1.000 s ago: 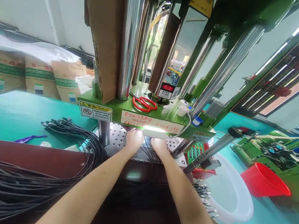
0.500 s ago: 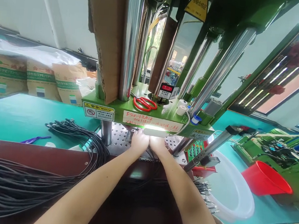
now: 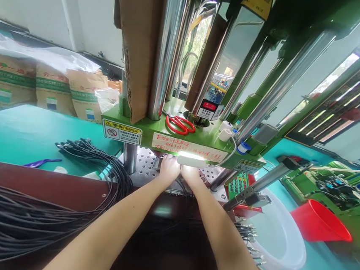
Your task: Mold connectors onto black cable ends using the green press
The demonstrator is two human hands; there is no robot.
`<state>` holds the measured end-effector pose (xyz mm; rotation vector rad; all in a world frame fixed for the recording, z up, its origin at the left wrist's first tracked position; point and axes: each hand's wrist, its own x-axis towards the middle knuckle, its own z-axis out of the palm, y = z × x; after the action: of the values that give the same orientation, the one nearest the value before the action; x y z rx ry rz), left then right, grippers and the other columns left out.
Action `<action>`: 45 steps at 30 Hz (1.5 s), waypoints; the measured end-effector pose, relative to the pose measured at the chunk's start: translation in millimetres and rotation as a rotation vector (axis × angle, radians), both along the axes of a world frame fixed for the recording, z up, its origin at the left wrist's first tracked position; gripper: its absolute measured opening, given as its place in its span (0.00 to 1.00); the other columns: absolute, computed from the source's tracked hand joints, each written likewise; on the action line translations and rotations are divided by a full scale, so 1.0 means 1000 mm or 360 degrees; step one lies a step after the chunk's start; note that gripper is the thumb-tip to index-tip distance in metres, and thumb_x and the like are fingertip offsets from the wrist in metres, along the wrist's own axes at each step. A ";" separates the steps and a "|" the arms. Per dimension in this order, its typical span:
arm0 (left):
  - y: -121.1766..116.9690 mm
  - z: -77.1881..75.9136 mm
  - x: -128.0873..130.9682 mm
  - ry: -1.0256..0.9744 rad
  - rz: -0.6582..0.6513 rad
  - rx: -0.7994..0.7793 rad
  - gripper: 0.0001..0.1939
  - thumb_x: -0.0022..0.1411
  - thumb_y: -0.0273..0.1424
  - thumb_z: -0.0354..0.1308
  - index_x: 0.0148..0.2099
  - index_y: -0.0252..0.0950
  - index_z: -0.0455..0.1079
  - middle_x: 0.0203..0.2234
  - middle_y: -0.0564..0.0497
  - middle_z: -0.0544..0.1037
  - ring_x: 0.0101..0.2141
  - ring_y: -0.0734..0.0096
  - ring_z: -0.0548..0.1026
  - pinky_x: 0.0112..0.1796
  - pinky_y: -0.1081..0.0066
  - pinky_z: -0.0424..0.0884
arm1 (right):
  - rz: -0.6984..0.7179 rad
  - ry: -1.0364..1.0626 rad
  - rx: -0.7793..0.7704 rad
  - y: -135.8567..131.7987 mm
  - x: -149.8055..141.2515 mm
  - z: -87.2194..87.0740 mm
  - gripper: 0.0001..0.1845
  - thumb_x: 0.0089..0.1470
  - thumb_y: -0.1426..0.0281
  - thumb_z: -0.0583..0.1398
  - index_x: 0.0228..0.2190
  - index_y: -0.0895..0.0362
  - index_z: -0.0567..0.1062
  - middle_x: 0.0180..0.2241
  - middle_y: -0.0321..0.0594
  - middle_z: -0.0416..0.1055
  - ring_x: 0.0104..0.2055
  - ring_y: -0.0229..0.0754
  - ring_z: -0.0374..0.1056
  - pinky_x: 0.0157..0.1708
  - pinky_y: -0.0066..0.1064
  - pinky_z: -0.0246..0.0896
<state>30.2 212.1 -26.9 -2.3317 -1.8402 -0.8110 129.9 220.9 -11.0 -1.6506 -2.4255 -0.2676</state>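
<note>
Both hands reach under the green press plate (image 3: 126, 123), close together over the perforated metal bed (image 3: 143, 163). My left hand (image 3: 169, 170) is closed, its fingers curled and pointing away; what lies in them is hidden. Beside it, my right hand (image 3: 191, 176) is washed out by light, and its fingers are hidden behind the white lamp (image 3: 192, 161). Several black cables (image 3: 183, 186) run from between the hands toward me. A small metal block (image 3: 157, 163) sits just left of my left hand.
Red-handled scissors (image 3: 181, 125) lie on the press plate. At left, a bundle of black cables (image 3: 31, 227) spreads over the brown board (image 3: 66, 187). A green button panel (image 3: 240, 184), a white tub (image 3: 294, 252) and a red bucket (image 3: 321, 223) stand at right.
The camera view has shifted slightly, so the press appears a little farther right. Both hands stay at the same place under the plate, with hardly any visible movement.
</note>
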 end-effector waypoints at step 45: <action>-0.011 0.007 -0.063 0.0134 -0.0352 -0.0223 0.29 0.58 0.48 0.44 0.53 0.32 0.60 0.50 0.38 0.67 0.48 0.56 0.66 0.47 0.61 0.59 | 0.0151 0.0063 -0.0179 -0.011 0.019 0.007 0.24 0.56 0.54 0.48 0.41 0.59 0.71 0.44 0.47 0.70 0.48 0.45 0.62 0.50 0.34 0.51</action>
<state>-33.1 200.9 -19.5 -2.6477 -1.6778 -0.6097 148.9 210.0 -3.5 -1.5627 -2.5227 -0.0846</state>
